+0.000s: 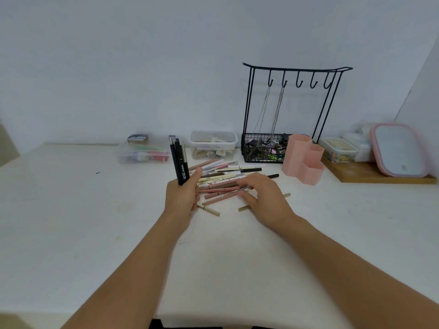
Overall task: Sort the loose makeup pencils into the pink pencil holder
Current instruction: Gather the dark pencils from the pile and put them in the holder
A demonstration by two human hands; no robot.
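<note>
My left hand (183, 198) is shut on a bundle of black makeup pencils (179, 162), held upright above the table. Just to its right lies a pile of several loose pencils (223, 176) in pink, cream, white and black. My right hand (263, 198) rests palm down on the pile's near right side, fingers spread over the pink pencils; whether it grips one is hidden. Two beige pencils (209, 209) lie at the pile's near edge. The pink pencil holder (304, 160), made of hexagonal tubes, stands to the right of the pile and looks empty.
A black wire jewellery stand (292, 115) with a basket stands behind the holder. Two clear plastic boxes (213, 144) sit along the wall at the back. On the right, a wooden board (375, 175) carries a pink-rimmed mirror (399, 150) and small containers.
</note>
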